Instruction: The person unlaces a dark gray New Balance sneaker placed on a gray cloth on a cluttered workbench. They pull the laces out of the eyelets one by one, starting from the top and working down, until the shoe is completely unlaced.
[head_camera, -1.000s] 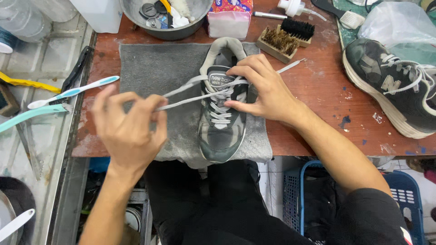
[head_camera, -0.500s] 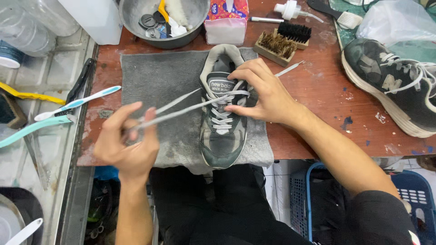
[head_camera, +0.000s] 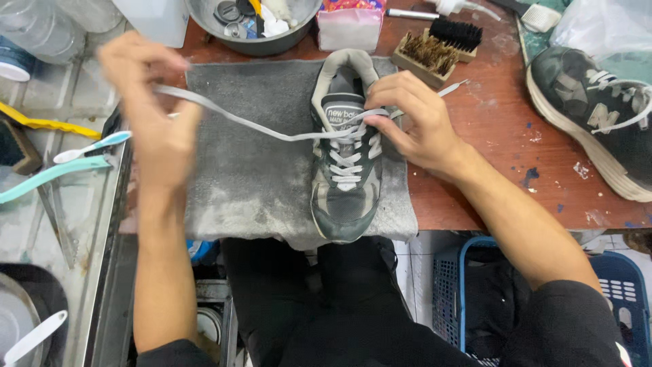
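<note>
The left hand point(head_camera: 153, 112) grips the grey lace point(head_camera: 258, 128) and draws it out sideways, while the right hand point(head_camera: 414, 119) pinches the lace at the top eyelets of the shoe point(head_camera: 346, 183), which lies on the towel point(head_camera: 258, 177). If the pull is too strong, I think the lace may slip from an eyelet or the shoe may slide.

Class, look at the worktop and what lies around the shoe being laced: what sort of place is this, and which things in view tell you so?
Probably a shoe cleaning or repair bench. A grey shoe sits on a grey towel, two scrub brushes lie behind it, and a second shoe waits on the red-brown worktop.
</note>
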